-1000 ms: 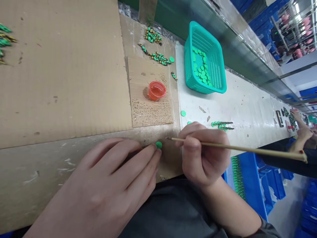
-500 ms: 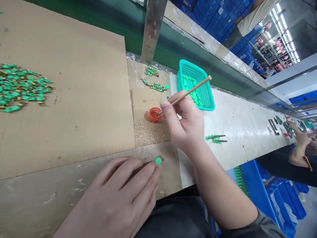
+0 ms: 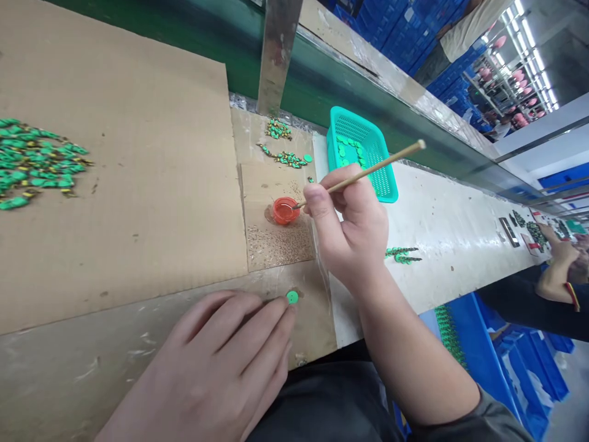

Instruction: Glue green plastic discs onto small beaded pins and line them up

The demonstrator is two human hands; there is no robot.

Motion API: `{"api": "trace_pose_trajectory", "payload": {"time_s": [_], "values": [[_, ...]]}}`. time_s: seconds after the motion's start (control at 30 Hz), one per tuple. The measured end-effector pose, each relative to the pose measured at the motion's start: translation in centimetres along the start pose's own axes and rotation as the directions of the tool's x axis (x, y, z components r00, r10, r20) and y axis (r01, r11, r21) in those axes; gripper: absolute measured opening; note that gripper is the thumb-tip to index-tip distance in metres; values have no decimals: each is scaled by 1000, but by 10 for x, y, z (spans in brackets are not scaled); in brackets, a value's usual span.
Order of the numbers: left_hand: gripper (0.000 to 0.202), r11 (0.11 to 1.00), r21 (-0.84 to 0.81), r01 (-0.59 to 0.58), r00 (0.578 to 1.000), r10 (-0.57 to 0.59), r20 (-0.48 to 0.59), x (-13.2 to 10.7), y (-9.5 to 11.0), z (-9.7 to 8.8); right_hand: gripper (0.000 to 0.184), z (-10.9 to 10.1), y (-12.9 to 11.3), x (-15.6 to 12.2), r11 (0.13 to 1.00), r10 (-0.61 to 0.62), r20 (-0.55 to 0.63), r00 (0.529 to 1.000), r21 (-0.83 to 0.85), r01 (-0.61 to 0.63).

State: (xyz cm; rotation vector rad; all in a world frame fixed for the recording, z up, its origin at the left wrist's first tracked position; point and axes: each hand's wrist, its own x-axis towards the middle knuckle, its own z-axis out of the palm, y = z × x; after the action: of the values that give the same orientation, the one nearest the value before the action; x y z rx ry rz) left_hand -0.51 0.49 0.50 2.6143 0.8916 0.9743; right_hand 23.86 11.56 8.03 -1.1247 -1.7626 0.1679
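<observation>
My right hand (image 3: 352,224) pinches a thin wooden-handled brush (image 3: 377,166), which slants with its blunt end up to the right. Its dark tip is at the right side of a small round red cup (image 3: 286,210), at or just inside the rim. A wet-looking film shows in the cup. Lower down, my left hand (image 3: 225,362) rests on the bench with its fingers close together. Its fingertips hold the edge of a flat green disc (image 3: 292,297) with small holes; the thumb is hidden.
A teal basket (image 3: 389,178) holds several green discs. Small green-and-dark pieces (image 3: 289,158) lie behind the cup, and a larger pile (image 3: 39,162) on the cardboard (image 3: 170,166). Green-ended dark pieces (image 3: 405,258) lie right. A co-worker's arm (image 3: 554,270) is far right.
My right hand has shifted slightly right, and the brush leans flatter, its tip closer to the cup's right rim. My left hand stays at the green disc.
</observation>
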Motion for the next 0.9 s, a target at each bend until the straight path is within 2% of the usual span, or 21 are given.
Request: {"api": "trace_pose_trajectory", "payload": {"time_s": [0.17, 0.3, 0.5, 0.77, 0.9], "values": [[31, 998, 38, -53, 999, 53, -3, 14, 2, -5, 22, -15, -15, -28, 998, -45, -99, 994, 36, 48], [31, 997, 54, -62, 998, 62, -12, 17, 2, -7, 20, -20, -12, -43, 999, -14, -16, 1000, 31, 14], [33, 998, 53, -43, 999, 43, 3, 16, 2, -7, 22, -17, -6, -41, 998, 27, 90, 996, -60, -22], [34, 994, 88, -70, 997, 69, 19, 15, 0, -7, 24, -23, -12, -44, 996, 46, 70, 997, -79, -40], [33, 992, 97, -84, 996, 81, 30, 16, -1, -8, 18, -29, -23, -60, 997, 74, 18, 997, 28, -74]]}}
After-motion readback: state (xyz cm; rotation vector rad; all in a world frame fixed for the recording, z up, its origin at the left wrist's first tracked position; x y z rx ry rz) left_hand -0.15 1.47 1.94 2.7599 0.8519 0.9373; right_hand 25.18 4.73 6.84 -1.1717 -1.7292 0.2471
